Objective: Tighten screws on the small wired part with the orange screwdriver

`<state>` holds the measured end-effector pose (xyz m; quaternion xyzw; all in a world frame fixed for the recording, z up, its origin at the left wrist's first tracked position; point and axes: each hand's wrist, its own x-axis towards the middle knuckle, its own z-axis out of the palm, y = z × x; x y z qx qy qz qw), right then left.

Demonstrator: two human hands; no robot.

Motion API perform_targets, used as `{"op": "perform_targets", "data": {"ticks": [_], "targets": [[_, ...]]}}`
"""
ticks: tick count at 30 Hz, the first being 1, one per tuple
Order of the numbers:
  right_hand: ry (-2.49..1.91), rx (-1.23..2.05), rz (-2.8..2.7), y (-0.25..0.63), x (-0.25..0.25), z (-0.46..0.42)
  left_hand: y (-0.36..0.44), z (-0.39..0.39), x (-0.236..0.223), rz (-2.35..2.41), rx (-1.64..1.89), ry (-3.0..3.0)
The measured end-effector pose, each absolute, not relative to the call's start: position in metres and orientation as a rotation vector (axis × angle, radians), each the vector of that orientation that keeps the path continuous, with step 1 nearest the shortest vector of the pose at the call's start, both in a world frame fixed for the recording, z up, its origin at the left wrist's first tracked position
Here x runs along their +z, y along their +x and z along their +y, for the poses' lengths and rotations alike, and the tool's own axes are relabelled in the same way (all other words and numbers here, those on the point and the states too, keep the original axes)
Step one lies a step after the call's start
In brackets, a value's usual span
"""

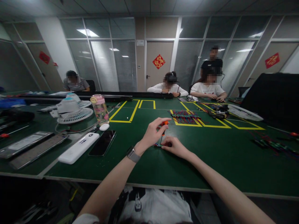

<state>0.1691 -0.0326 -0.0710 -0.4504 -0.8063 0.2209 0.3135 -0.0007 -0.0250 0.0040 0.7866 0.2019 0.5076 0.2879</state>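
A small component [158,145], apparently a circuit board, is lying on the green bench [163,169] between the hands. The left hand [152,131] is clamping its fingers around a nearly upright screwdriver [166,123], which is pointing down at the component; the right hand [175,147] is pinching the component's right edge. Beyond, bundled wires [185,117] are resting across yellow tape [188,123].

A red diamond-shaped sign [272,60] on the beige right-hand door [284,47] reads 福, gold characters apparently including 招 and 进 mark the red diamond-shaped placard [158,61] on the beige middle door [159,48], and the dark mark on the white oblong device [76,152] is illegible.
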Motion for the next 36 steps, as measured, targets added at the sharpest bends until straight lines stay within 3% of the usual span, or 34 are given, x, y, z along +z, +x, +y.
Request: {"op": "perform_targets", "data": {"ticks": [36], "targets": [[-1.190,0.556,-2.148,0.1692,-0.0699,-0.0336,-0.0023,-0.0226,0.0025,0.618,1.384,2.138]]}}
